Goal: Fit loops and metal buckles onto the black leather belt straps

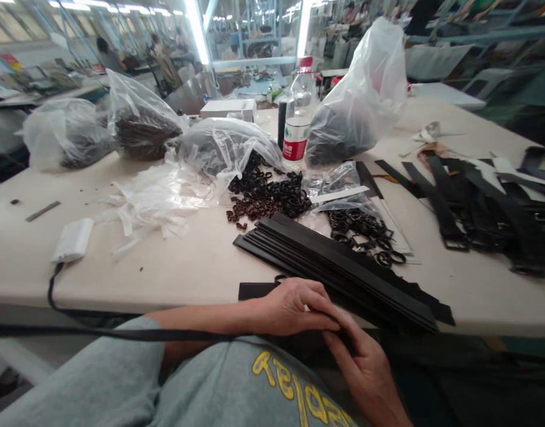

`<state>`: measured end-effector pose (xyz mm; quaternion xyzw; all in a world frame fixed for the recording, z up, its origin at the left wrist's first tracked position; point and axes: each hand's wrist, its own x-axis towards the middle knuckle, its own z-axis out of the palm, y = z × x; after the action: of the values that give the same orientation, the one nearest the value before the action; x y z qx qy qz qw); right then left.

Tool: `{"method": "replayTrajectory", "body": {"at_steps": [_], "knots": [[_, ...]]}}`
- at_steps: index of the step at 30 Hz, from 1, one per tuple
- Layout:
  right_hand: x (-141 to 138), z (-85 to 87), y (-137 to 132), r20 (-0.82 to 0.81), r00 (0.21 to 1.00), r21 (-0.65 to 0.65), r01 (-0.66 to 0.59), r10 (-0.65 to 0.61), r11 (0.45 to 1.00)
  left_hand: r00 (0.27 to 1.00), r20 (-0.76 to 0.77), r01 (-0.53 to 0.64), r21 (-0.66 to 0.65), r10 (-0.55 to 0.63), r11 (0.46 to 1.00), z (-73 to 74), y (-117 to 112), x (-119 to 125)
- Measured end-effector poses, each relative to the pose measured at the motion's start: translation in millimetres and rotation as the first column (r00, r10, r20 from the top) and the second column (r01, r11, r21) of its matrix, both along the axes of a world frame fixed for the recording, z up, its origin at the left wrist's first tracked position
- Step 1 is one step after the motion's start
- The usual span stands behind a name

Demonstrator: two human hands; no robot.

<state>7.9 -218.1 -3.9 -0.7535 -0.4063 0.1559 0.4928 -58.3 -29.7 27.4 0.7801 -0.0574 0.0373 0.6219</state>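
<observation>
My left hand lies at the table's front edge, fingers curled and pinched on a black belt strap that runs left across my lap. My right hand sits just below and right of it, fingers closed on the same strap's end. Right behind my hands a stack of black belt straps lies diagonally on the table. A pile of small black and brown belt loops lies farther back, with black ring buckles on a clear plastic bag.
Clear plastic bags with dark parts stand at the back, with a water bottle between them. Finished black belts are heaped at the right. A white charger with a black cable lies at the left. People work at far tables.
</observation>
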Motion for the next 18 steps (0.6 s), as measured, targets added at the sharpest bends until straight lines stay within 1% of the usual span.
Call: {"method": "replayTrajectory", "body": {"at_steps": [3, 5, 7, 8, 9, 10, 11, 12, 14, 16, 18], "knots": [[-3.8, -0.4, 0.6, -0.088, 0.996, -0.07, -0.029, 0.023, 0.997, 0.996, 0.0, -0.089, -0.11, 0.09, 0.99, 0.3, 6.7, -0.9], [-6.1, -0.4, -0.9, -0.146, 0.989, -0.119, -0.053, 0.035, 0.992, 0.994, -0.002, -0.111, -0.126, 0.111, 0.986, 1.8, 14.5, -2.1], [-8.7, 0.7, -2.5, -0.177, 0.984, -0.16, -0.049, 0.02, 0.986, 0.993, -0.019, -0.12, -0.078, 0.119, 0.99, 4.4, 27.7, -4.1], [-10.2, 1.6, -3.4, -0.183, 0.983, -0.176, -0.026, -0.007, 0.984, 0.989, -0.029, -0.145, -0.032, 0.144, 0.989, 5.9, 37.2, -5.4], [-11.7, 2.7, -4.3, -0.184, 0.982, -0.186, 0.009, -0.044, 0.982, 0.979, -0.033, -0.2, 0.03, 0.201, 0.979, 7.1, 49.0, -7.1], [-13.1, 3.7, -5.5, -0.185, 0.979, -0.194, 0.049, -0.086, 0.98, 0.959, -0.024, -0.278, 0.104, 0.282, 0.955, 8.1, 62.9, -9.2], [-14.3, 4.7, -7.0, -0.187, 0.974, -0.198, 0.092, -0.13, 0.976, 0.93, 0.002, -0.364, 0.17, 0.369, 0.916, 8.5, 78.9, -11.9], [-15.0, 5.3, -9.0, -0.19, 0.967, -0.201, 0.131, -0.17, 0.971, 0.887, 0.04, -0.456, 0.23, 0.46, 0.86, 8.5, 96.4, -15.1], [-14.3, 5.1, -14.6, -0.197, 0.954, -0.21, 0.184, -0.226, 0.96, 0.801, 0.113, -0.584, 0.361, 0.587, 0.727, 7.1, 133.4, -23.8], [-10.8, 3.1, -23.2, -0.2, 0.945, -0.241, 0.209, -0.259, 0.948, 0.728, 0.141, -0.639, 0.494, 0.671, 0.59, 4.9, 168.4, -35.2], [-5.1, -0.1, -35.3, -0.187, 0.94, -0.286, 0.226, -0.285, 0.931, 0.653, 0.175, -0.678, 0.569, 0.736, 0.466, 2.7, 196.8, -47.7]]}}
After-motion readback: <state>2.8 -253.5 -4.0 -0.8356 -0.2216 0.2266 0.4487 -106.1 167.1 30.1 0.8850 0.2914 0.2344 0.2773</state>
